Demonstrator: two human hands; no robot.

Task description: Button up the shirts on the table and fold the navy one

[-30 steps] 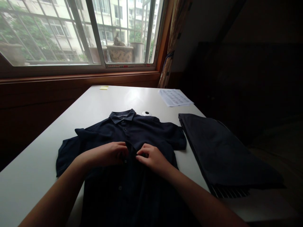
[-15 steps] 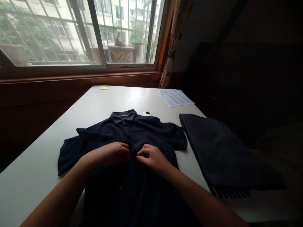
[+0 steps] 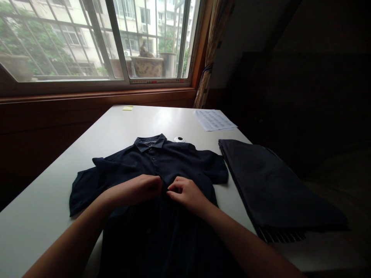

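Left hand [image 3: 145, 188] has shifted toward the right hand [image 3: 187, 193], narrowing the gap. Left fingers are curled; whether they grip cloth cannot be told. Right thumb and forefinger pinch the front edge of the dark shirt [image 3: 185, 158], which lies beneath both hands, collar [image 3: 150, 144] at its 12 o'clock. Relative to the hands: folded dark cloth [image 3: 278, 185] at 3 o'clock, printed sheets [image 3: 215, 120] at 1 o'clock, yellow note [image 3: 128, 108] at 11 o'clock, all on the white table [image 3: 49, 197].

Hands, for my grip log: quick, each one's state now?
Left hand: curled over the shirt; whether it grips cannot be told.
Right hand: closed, pinching the shirt.
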